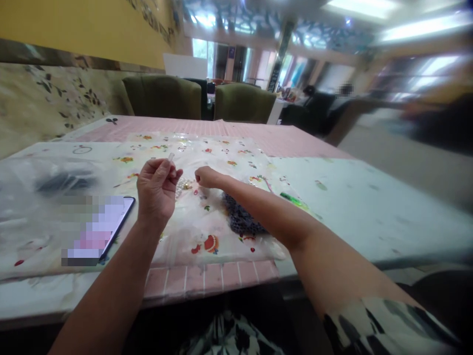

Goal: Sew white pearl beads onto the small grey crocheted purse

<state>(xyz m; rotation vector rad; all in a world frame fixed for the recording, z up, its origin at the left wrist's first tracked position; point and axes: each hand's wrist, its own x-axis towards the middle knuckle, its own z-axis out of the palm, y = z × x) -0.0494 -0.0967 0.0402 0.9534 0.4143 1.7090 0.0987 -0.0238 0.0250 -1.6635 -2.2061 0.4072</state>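
Observation:
My left hand [157, 190] is raised over the table with its fingers closed. A small clear piece [171, 156], perhaps plastic, sticks up from between thumb and fingers. To its right, a small heap of white and gold beads [183, 187] lies on the patterned plastic sheet [173, 246]. My right hand [207, 177] reaches across to the far right side of the beads, fingers curled together. Whatever it may pinch is too small or hidden to see. Partly under my right forearm lies a dark grey-blue piece that looks knitted or crocheted [240, 217].
A phone [103, 229] with a lit screen lies left of my left forearm. Beyond it is a clear plastic bag [22, 197] with something dark inside. A green item [291, 198] lies at right, black-handled scissors [111, 121] at far left. Chairs [244, 102] stand behind the table.

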